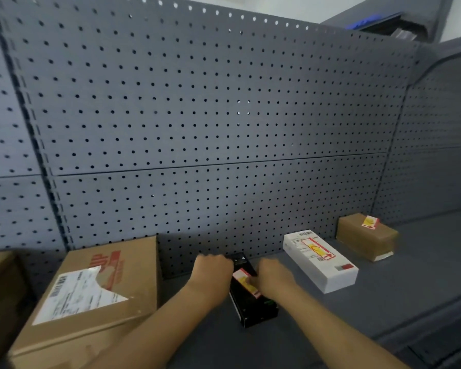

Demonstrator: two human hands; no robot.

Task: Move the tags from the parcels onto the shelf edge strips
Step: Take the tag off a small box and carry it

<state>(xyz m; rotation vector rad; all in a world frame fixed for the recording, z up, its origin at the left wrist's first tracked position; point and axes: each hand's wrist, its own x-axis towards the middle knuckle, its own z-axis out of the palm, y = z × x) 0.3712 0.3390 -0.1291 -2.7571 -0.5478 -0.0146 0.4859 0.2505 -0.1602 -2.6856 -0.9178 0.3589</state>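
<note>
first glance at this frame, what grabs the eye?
Both hands meet mid-shelf on a black box: the left hand steadies its far end while the right hand works at its red-and-yellow tag. To the right lies a white box, to the left a large cardboard parcel, with grey pegboard behind.

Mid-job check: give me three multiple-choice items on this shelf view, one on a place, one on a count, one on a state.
1. The small black box lies:
A. on the white box
B. between the large brown carton and the white rectangular box
C. right of the small brown box

2. Red-and-yellow tags in view:
A. one
B. three
C. five

3. The tag on the black box is:
A. under both hands
B. on the pegboard
C. missing

B: it lies between them.
B: one each on three boxes.
A: left hand and right hand meet there.
</note>
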